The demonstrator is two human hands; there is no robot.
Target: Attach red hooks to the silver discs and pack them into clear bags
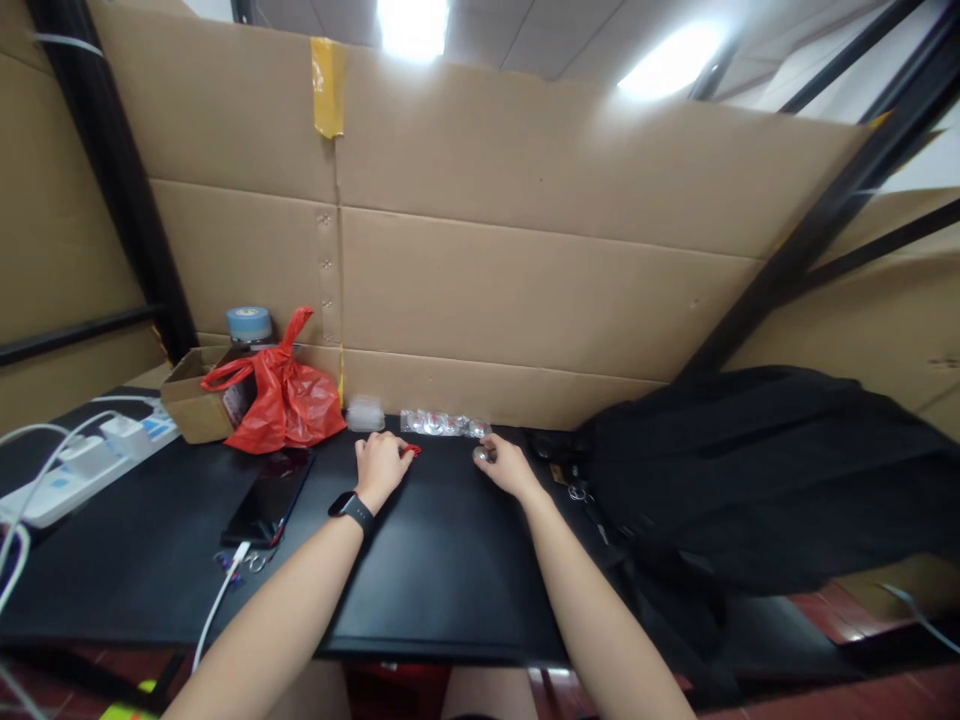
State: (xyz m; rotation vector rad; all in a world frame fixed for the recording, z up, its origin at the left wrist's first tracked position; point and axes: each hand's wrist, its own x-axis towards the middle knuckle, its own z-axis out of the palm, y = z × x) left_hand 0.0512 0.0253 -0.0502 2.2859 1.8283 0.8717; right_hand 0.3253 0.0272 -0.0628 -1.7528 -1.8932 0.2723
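Observation:
My left hand (381, 468), with a black watch (351, 508) on the wrist, rests low over the black table. Its thumb and fingers are closed on a small red object (412, 451) whose kind I cannot make out. To the right, my right hand (508, 466) pinches a small, round, shiny clear piece (481, 455) at its fingertips. Just beyond both hands lies a row of small clear packets (439, 424) with bits of red in them. A stack of clear plastic pieces (365, 413) stands behind my left hand.
At left are a knotted red plastic bag (289, 400), a cardboard box (196, 405), a phone (268, 498) with a white cable, and a power strip (97, 460). A black backpack (772, 470) covers the right side. Cardboard panels (510, 270) wall off the back.

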